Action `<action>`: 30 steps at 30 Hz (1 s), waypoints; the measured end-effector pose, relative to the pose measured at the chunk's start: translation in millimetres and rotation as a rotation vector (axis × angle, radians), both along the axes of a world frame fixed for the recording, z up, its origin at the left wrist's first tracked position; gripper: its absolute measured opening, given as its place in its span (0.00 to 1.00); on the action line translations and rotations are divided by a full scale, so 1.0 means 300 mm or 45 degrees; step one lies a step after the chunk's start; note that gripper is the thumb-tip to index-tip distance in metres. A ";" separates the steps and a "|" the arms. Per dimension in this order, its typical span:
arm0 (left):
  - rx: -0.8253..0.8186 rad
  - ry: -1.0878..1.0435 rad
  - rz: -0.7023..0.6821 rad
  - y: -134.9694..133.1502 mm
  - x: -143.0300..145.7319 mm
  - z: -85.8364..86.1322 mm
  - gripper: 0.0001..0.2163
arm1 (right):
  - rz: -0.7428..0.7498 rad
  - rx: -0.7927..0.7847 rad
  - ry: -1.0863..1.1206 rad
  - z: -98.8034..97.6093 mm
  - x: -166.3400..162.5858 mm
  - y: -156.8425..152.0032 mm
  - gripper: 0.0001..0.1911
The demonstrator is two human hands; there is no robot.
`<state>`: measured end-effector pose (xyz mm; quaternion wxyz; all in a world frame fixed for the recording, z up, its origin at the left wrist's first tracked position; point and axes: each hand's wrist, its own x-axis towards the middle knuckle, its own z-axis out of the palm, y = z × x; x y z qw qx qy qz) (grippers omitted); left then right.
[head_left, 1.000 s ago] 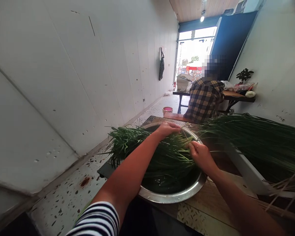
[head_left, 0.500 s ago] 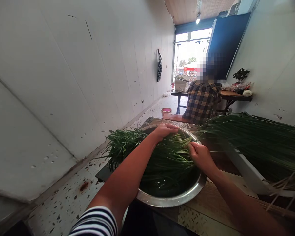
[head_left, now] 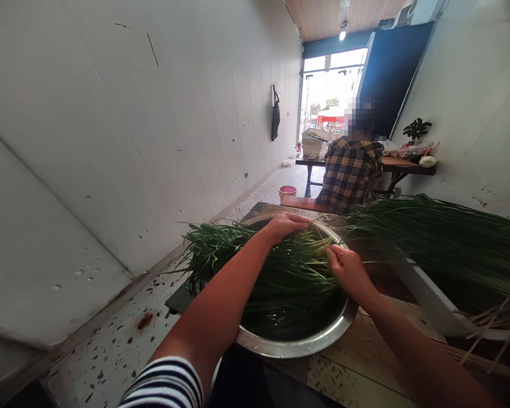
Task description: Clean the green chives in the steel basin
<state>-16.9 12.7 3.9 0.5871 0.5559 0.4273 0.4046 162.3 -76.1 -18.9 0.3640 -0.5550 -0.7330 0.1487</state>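
Observation:
Long green chives [head_left: 289,272] lie across a round steel basin [head_left: 295,347] with dark water in it. Their leafy ends hang over the basin's left rim, and the paler stem ends point right. My left hand [head_left: 284,226] reaches over the bunch at the far rim, its fingers pressed together on thin stalks of chive. At the right rim my right hand [head_left: 346,271] is closed, thumb against curled fingers, at the pale stem ends. What lies inside its grip is mostly hidden.
A large heap of chives [head_left: 446,238] rests on a white crate [head_left: 425,289] at the right. The basin stands on a wooden table [head_left: 378,345]. Beyond it a person in a plaid shirt [head_left: 351,173] sits facing away, near a pink-topped bucket [head_left: 288,192]. A white wall [head_left: 153,141] runs along the left.
Both hands and the chives stay almost where they were. The seated person's head has dipped slightly lower and to the right.

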 end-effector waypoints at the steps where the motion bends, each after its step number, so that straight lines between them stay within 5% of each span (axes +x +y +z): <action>1: 0.013 0.006 -0.012 0.002 0.000 0.000 0.13 | 0.004 -0.001 0.001 0.002 0.000 0.000 0.16; 30: 0.000 0.008 0.054 -0.023 0.010 0.031 0.09 | 0.024 0.014 0.019 0.012 -0.004 -0.009 0.17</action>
